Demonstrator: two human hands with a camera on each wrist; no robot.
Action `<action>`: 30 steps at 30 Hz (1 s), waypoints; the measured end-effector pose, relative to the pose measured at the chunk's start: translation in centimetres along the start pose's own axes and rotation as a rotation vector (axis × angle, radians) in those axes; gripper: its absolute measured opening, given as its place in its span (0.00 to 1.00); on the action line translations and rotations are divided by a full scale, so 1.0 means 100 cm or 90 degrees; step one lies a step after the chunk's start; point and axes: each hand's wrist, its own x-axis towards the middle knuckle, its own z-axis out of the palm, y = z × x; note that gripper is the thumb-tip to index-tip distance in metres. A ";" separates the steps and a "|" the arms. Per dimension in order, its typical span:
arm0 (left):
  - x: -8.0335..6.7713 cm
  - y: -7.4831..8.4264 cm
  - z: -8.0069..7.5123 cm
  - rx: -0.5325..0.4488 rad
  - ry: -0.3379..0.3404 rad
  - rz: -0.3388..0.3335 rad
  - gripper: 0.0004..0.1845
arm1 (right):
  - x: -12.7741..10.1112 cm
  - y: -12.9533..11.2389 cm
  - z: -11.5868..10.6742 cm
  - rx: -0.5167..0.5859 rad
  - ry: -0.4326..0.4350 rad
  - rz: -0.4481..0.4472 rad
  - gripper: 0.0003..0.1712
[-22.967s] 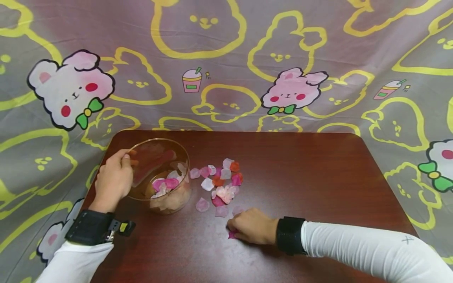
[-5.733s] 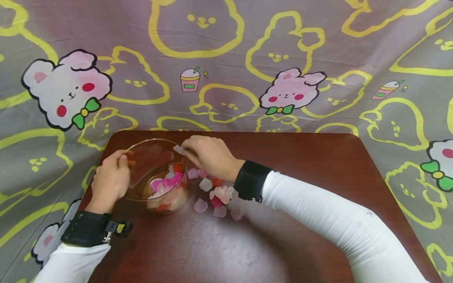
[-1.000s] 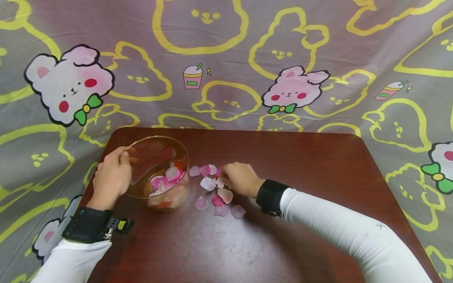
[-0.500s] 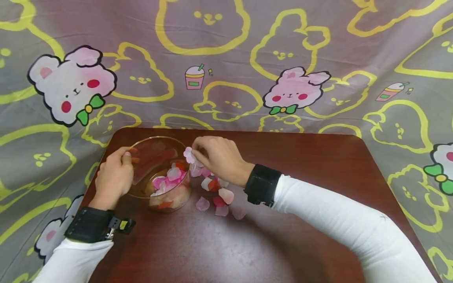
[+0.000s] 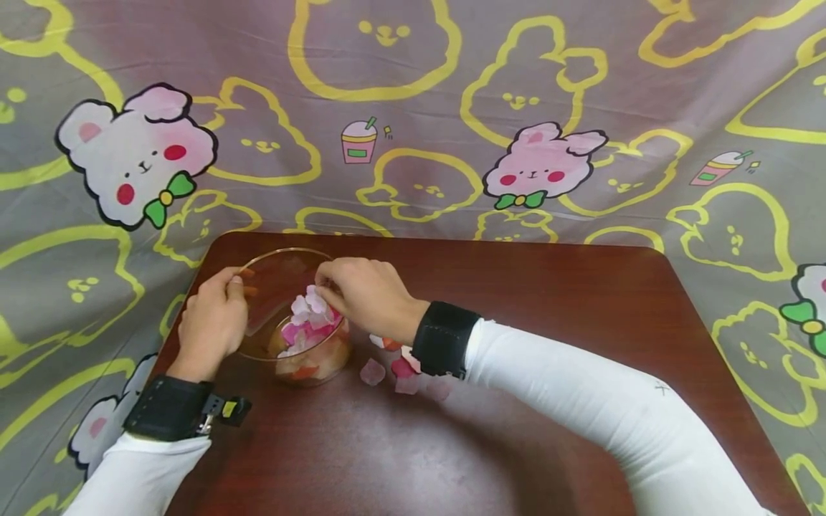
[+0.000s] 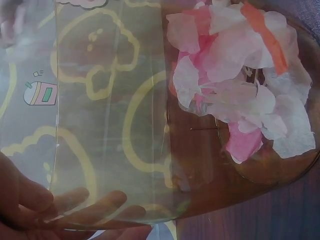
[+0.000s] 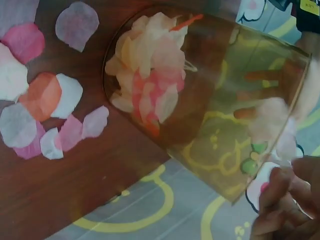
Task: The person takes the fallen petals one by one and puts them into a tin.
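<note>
A clear amber-tinted cylindrical container (image 5: 259,304) stands tilted on the table, partly filled with pink, white and orange artificial petals (image 6: 225,55). My left hand (image 5: 215,322) grips its rim, thumb outside and fingertips showing through the wall in the left wrist view. At the opposite side of the mouth, my right hand (image 5: 369,292) pinches a pale pink flower-shaped petal piece (image 5: 310,307), which hangs inside the rim. Through the wall, the right wrist view also shows this piece (image 7: 270,122) near the mouth. Right of the container lie loose petals (image 5: 372,371), some hidden beneath my right forearm.
The brown wooden table (image 5: 548,308) has rounded far corners. A grey cloth backdrop (image 5: 413,93) with yellow outlines and cartoon rabbits rises behind it. Several scattered petals, an orange one (image 7: 44,96) among them, show in the right wrist view.
My right hand has gone from the loose petals to the container's mouth, carrying the pale pink piece over the rim. My left hand keeps its grip. Over the longer span, fewer petals lie on the table.
</note>
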 end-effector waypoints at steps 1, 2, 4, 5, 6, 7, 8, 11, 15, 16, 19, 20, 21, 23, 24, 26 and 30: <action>0.000 0.000 0.000 -0.001 0.000 -0.001 0.26 | 0.000 0.000 0.002 -0.005 -0.017 0.002 0.10; 0.000 0.000 0.000 -0.001 -0.001 -0.001 0.26 | 0.000 0.000 0.003 -0.006 -0.032 0.004 0.11; 0.000 0.001 0.000 -0.001 -0.002 -0.001 0.27 | -0.002 0.002 0.005 -0.005 -0.052 0.004 0.13; 0.000 0.001 0.000 -0.002 -0.002 -0.001 0.27 | -0.003 0.003 0.006 -0.002 -0.057 0.004 0.13; 0.000 0.001 0.000 -0.002 -0.002 0.000 0.27 | -0.004 0.005 0.006 0.000 -0.058 0.003 0.14; 0.000 0.002 0.000 -0.003 -0.003 0.000 0.26 | -0.006 0.006 0.006 0.002 -0.055 0.003 0.15; 0.000 0.002 0.000 -0.003 -0.004 0.000 0.26 | -0.007 0.008 0.005 0.005 -0.050 0.003 0.15; 0.000 0.003 0.001 -0.004 -0.007 -0.002 0.26 | -0.010 0.015 0.002 0.017 -0.025 0.007 0.15; 0.001 0.002 0.002 -0.005 -0.011 -0.003 0.26 | -0.017 0.030 -0.002 0.030 0.016 0.032 0.14; 0.001 0.002 0.002 -0.004 -0.012 -0.003 0.26 | -0.019 0.035 -0.002 0.032 0.021 0.043 0.13; 0.001 0.001 0.002 -0.003 -0.011 -0.001 0.26 | -0.026 0.048 0.002 0.034 0.014 0.077 0.13; 0.001 0.001 0.002 -0.003 -0.011 0.000 0.26 | -0.030 0.053 0.005 0.032 -0.001 0.089 0.13; 0.000 0.000 0.002 -0.002 -0.010 0.000 0.26 | -0.033 0.057 0.010 0.027 -0.021 0.101 0.12; 0.000 0.000 0.001 -0.001 -0.009 0.000 0.26 | -0.040 0.066 0.021 0.016 -0.061 0.114 0.11; 0.000 -0.001 0.001 -0.001 -0.010 0.000 0.26 | -0.044 0.071 0.028 0.007 -0.081 0.120 0.11; 0.000 -0.001 0.001 0.001 -0.011 0.000 0.26 | -0.052 0.078 0.041 -0.005 -0.118 0.130 0.11; 0.000 -0.002 0.001 0.001 -0.015 0.001 0.26 | -0.065 0.087 0.061 -0.011 -0.167 0.143 0.13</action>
